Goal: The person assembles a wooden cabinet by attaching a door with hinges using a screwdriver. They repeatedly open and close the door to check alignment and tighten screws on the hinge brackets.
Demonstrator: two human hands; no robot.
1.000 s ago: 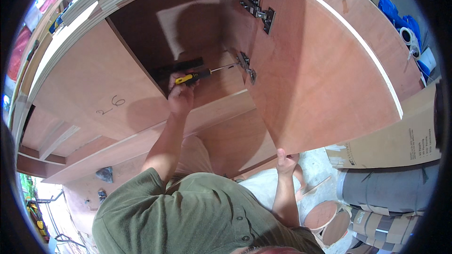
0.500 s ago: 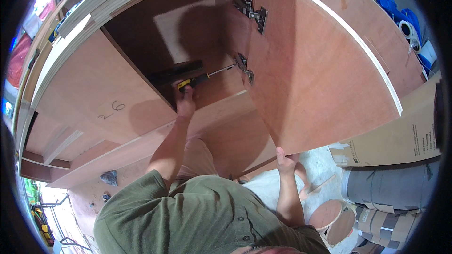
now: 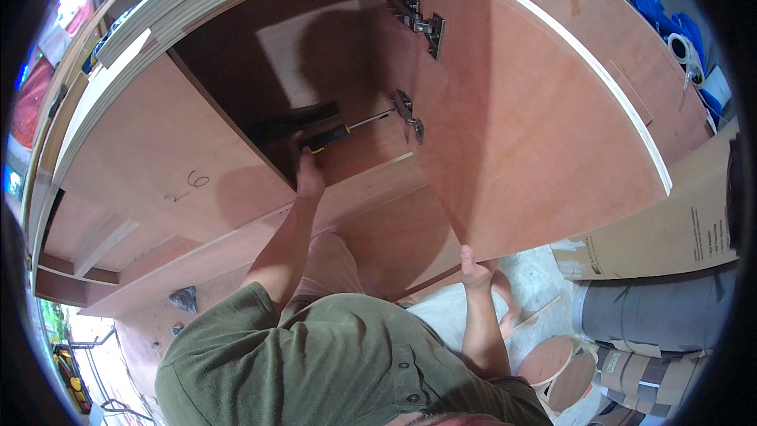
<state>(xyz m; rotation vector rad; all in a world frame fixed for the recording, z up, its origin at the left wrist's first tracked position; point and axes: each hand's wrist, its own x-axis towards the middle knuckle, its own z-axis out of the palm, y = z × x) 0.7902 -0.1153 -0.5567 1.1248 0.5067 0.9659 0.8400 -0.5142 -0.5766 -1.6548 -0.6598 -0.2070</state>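
My left hand (image 3: 308, 175) reaches into the open cabinet (image 3: 347, 71), its fingers closed round the rear of a black and yellow screwdriver (image 3: 330, 138). The shaft points right, and its tip meets the lower metal hinge (image 3: 408, 117). A second hinge (image 3: 418, 24) sits higher on the same side; both join the cabinet wall to the swung-open wooden door (image 3: 536, 126). At the door's lower corner my right hand (image 3: 475, 274) grips the edge, thumb on the near face and other fingers partly hidden. A dark strip-like object (image 3: 296, 120) lies inside the cabinet, behind the screwdriver.
Left of the opening is a plywood panel (image 3: 189, 142) with pencil marks. A cardboard box (image 3: 654, 229), a grey wrapped roll (image 3: 654, 308) and round wooden discs (image 3: 548, 359) stand at the right. A plywood sheet (image 3: 623, 55) and blue plastic (image 3: 666, 12) are behind the door.
The screwdriver handle has turned, showing more black and less yellow. My left fingers have shifted slightly around it. The door and my right hand have barely moved.
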